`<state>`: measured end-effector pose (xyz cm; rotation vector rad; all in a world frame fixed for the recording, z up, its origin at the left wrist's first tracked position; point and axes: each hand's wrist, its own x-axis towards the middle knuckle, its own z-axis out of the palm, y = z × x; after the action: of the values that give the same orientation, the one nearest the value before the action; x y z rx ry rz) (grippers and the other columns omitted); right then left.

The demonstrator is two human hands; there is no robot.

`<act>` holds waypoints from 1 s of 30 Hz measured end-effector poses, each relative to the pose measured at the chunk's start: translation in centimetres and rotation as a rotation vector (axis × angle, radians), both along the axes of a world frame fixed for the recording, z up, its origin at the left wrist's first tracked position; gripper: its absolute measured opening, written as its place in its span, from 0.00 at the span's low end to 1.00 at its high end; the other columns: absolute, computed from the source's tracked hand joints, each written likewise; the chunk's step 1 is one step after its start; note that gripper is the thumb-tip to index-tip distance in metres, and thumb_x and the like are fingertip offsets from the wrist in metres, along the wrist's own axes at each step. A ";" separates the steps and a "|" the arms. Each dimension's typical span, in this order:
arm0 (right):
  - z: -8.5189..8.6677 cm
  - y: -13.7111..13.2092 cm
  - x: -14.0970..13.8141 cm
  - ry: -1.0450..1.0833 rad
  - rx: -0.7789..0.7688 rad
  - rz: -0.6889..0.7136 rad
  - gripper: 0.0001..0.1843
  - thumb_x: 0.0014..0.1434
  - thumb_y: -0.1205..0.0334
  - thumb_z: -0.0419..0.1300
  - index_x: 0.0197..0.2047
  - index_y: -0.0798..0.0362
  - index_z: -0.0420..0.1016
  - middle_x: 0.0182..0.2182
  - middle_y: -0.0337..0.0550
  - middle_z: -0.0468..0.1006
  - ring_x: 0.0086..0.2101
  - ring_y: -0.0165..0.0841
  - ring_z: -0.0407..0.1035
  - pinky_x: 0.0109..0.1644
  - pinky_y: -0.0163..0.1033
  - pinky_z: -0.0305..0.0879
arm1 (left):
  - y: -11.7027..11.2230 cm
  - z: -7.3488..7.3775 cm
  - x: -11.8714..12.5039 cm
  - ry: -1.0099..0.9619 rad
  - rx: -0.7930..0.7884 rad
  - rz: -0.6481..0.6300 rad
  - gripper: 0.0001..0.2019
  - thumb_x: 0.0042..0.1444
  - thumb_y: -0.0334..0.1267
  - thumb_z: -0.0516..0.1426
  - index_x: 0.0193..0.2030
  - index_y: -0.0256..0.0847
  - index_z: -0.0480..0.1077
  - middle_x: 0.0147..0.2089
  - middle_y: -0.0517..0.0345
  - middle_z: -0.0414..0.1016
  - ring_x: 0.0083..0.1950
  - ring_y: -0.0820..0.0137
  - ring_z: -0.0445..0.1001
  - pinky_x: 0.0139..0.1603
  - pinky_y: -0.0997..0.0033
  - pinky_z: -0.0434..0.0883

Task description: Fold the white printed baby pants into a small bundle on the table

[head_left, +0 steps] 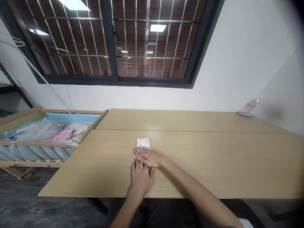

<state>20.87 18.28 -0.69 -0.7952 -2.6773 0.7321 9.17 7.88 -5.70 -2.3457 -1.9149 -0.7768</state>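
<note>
A small folded white cloth (142, 143) lies on the wooden table (213, 158), near its front edge. My right hand (149, 157) lies flat across the cloth's near end, fingers stretched out to the left and pressing down. My left hand (142, 178) rests on the table just behind it, palm down, its fingertips tucked under my right hand. Most of the cloth's near part is hidden by my right hand.
A wooden baby crib (47, 139) with blue bedding and small clothes stands against the table's left end. A plastic bottle (249, 107) lies at the table's far right corner. A barred window (114, 41) is on the wall behind.
</note>
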 end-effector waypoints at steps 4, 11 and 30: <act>-0.7 2.9 1.4 0.017 0.030 -0.107 0.28 0.72 0.45 0.50 0.72 0.40 0.60 0.72 0.34 0.56 0.71 0.35 0.49 0.77 0.48 0.40 | 0.2 -0.3 0.3 -0.007 0.033 0.028 0.27 0.67 0.46 0.48 0.69 0.35 0.65 0.70 0.36 0.65 0.71 0.45 0.59 0.65 0.42 0.61; -1.9 7.0 1.7 -0.006 0.060 -0.203 0.36 0.71 0.38 0.45 0.75 0.46 0.54 0.74 0.39 0.50 0.73 0.37 0.43 0.77 0.48 0.37 | 0.3 -0.4 0.2 -0.005 0.018 0.037 0.29 0.68 0.46 0.48 0.71 0.34 0.62 0.72 0.35 0.61 0.72 0.44 0.58 0.65 0.42 0.61; -4.0 8.4 3.0 0.629 -0.176 -0.659 0.24 0.58 0.48 0.64 0.51 0.57 0.78 0.51 0.57 0.78 0.45 0.41 0.75 0.54 0.48 0.70 | 8.1 5.2 -6.2 0.045 -0.338 0.217 0.30 0.67 0.56 0.44 0.49 0.31 0.74 0.52 0.29 0.78 0.56 0.45 0.75 0.55 0.49 0.67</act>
<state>23.88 26.63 -4.72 -1.1654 -1.6719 0.8543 2.92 15.99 -0.45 -2.2362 -2.3892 -0.4078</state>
